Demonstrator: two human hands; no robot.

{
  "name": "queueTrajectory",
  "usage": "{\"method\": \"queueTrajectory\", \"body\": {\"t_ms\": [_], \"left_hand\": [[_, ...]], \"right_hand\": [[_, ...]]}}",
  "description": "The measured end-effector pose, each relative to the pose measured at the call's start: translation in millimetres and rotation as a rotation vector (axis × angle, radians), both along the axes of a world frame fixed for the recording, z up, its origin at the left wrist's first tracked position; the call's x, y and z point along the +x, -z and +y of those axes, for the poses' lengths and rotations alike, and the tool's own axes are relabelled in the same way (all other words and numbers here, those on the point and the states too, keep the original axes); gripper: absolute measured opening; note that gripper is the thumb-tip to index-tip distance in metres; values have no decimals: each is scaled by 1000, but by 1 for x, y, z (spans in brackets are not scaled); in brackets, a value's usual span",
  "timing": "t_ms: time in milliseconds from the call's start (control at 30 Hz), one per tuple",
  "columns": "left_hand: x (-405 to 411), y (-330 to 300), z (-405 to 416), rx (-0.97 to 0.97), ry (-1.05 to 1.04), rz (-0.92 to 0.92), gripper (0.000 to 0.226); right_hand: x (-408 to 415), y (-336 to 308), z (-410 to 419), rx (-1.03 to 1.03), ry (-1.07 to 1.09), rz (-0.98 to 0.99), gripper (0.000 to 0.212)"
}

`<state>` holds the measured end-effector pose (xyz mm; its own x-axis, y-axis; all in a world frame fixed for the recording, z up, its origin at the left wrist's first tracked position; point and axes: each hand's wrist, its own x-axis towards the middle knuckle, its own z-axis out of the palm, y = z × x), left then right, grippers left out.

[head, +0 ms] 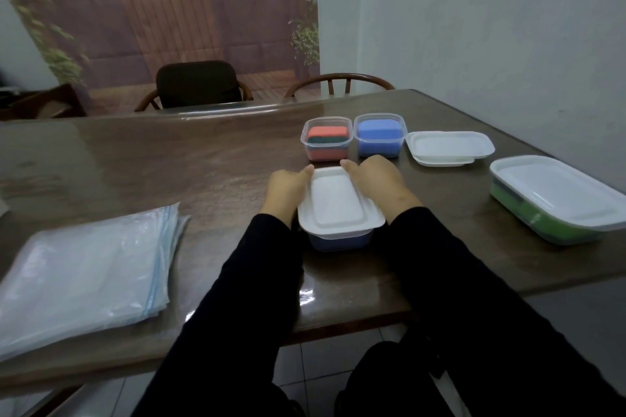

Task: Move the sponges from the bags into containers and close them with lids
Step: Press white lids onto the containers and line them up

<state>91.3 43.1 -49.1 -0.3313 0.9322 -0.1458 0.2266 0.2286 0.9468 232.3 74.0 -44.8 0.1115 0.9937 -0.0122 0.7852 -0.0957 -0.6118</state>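
Both hands on a small clear container (pixel 338 240) at counter (pixel 169 162) centre, near the front edge. A white lid (pixel 337 201) sits on it; blue sponge colour shows through the near wall under the lid. Left hand (pixel 288 188) grips the lid's left edge, thumb along the top rim, fingers curled down the side and hidden. Right hand (pixel 381 179) mirrors it on the right edge, thumb on the rim, fingers wrapped down the side. Whether the lid is fully snapped on, cannot tell.

Behind the hands, two open containers side by side, almost touching: the left one (pixel 326 139) holds a red sponge with a dark green layer (pixel 328 135), the right one (pixel 379 135) holds a blue sponge (pixel 378 134). Neither has a lid. Right of them, two loose white lids stacked (pixel 449 147), slightly offset. Further right, near the counter's right edge, a larger container with a green sponge inside (pixel 559 203), lid on.

Stack of clear zip bags (pixel 84 267) lies flat at the counter's front left, well apart from the containers, blue zip strips on its right side. Two wooden chairs (pixel 200 85) stand at the far side of the counter.
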Motion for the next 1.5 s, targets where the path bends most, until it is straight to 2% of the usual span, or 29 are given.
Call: {"method": "queueTrajectory", "body": {"t_ms": [167, 267, 400, 467, 533, 633, 700, 767, 833, 933, 1133, 1333, 1433, 1500], "left_hand": [[-4, -2, -10, 30, -47, 103, 44], [-19, 2, -19, 62, -57, 218, 38], [-26, -3, -39, -13, -51, 293, 23], [-24, -7, -54, -107, 48, 378, 23], [-26, -12, -64, -200, 150, 562, 27], [-24, -21, -60, -138, 144, 847, 44], [-11, -21, -49, -8, 219, 866, 52], [6, -18, -40, 74, 400, 942, 54], [13, -12, -32, 68, 508, 1037, 54], [10, -8, -25, 12, 558, 1083, 55], [6, -6, -25, 75, 566, 1034, 52], [-1, -7, -16, 176, 499, 677, 43], [2, -6, -13, 199, 415, 502, 43], [7, -6, -14, 247, 343, 300, 42]], "right_hand": [[3, -14, -4, 21, -7, -104, 51], [12, -23, -17, 75, 40, -75, 52], [25, -14, -51, -27, -18, 41, 58], [26, -8, -63, -51, -70, 63, 55], [25, -7, -60, -54, -91, 62, 49], [19, -7, -49, 15, -109, -54, 42], [14, -6, -47, 108, -154, -141, 38], [10, -5, -52, 191, -254, -232, 42], [9, -5, -57, 202, -357, -289, 46], [13, -5, -57, 162, -415, -323, 50], [13, -6, -62, 186, -432, -381, 59], [30, -14, -88, -4, -584, -467, 97], [37, -15, -99, 26, -585, -521, 88], [38, -11, -104, 80, -515, -511, 80]]}}
